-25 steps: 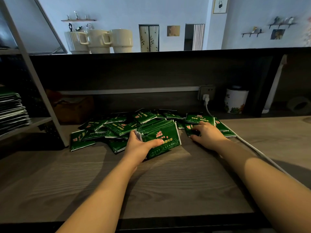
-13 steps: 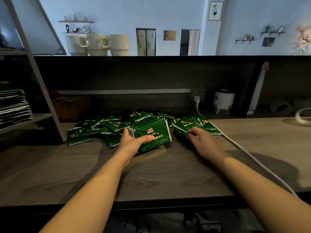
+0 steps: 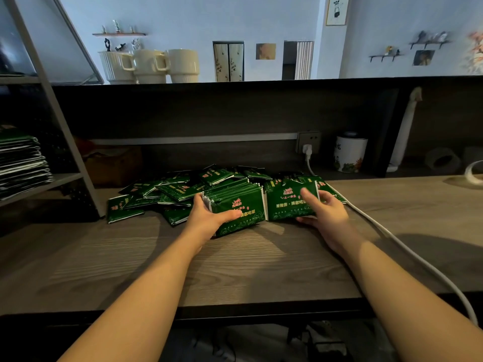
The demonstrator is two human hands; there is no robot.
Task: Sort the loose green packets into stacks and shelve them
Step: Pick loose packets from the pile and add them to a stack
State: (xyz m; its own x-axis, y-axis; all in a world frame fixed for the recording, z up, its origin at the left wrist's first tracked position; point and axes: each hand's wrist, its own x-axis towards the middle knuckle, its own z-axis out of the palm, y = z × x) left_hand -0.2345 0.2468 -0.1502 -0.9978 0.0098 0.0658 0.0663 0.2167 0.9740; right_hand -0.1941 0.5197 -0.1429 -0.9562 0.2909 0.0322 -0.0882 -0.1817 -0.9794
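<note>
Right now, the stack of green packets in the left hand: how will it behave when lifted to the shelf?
The stack probably fans or slides: glossy film, edges already staggered by the left hand. Likely light and slightly floppy, as the thin loose packets lie flat and overlapped. Unlikely to be fragile.

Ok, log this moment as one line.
left hand: holds packet stack | right hand: grips single packet beside stack | loose pile: unsorted

Gathered stack of green packets (image 3: 236, 205): glossy, red-and-gold print, tilted up on edge, front centre of wooden counter (image 3: 235, 270).
Single green packet (image 3: 291, 205): just right of stack, face toward camera.
Loose pile (image 3: 167, 190): scattered, overlapping, behind and left.
Shelved stack (image 3: 21, 163): flat on left shelf.
</note>
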